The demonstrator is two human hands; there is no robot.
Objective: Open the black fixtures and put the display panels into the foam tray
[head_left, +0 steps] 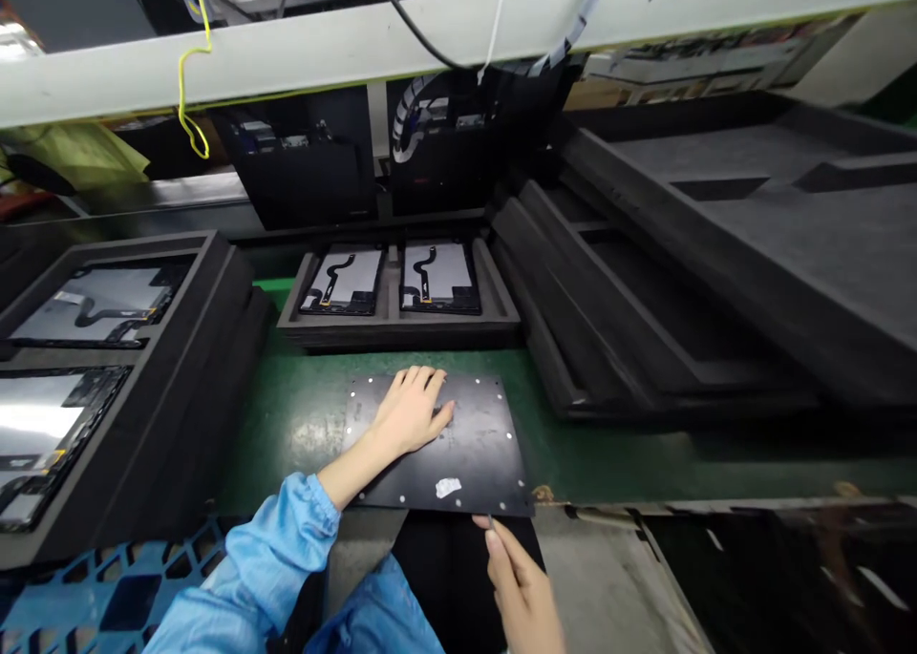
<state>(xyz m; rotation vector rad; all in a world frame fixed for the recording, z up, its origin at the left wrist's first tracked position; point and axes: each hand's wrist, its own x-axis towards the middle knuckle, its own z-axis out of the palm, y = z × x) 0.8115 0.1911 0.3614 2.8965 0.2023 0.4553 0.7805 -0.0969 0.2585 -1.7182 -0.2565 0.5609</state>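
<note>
A black flat plate (465, 444) with white dots along its edges and a small white label lies on the green table (287, 425). My left hand (414, 409) rests palm down on the plate's upper left part, its thumb spread from the fingers. At the plate's front edge, near the right corner, my right hand (512, 573) pinches a small thin dark item (491, 520), too small to make out. Behind the plate sits a foam tray (401, 334) with two display panels (351, 277) in it.
Stacked foam trays (222, 329) with panels stand at the left. More large foam trays (645, 253) lean and overlap at the right. A white beam (287, 48) crosses above, with a yellow cord (181, 81) hanging. A blue crate (107, 592) is at lower left.
</note>
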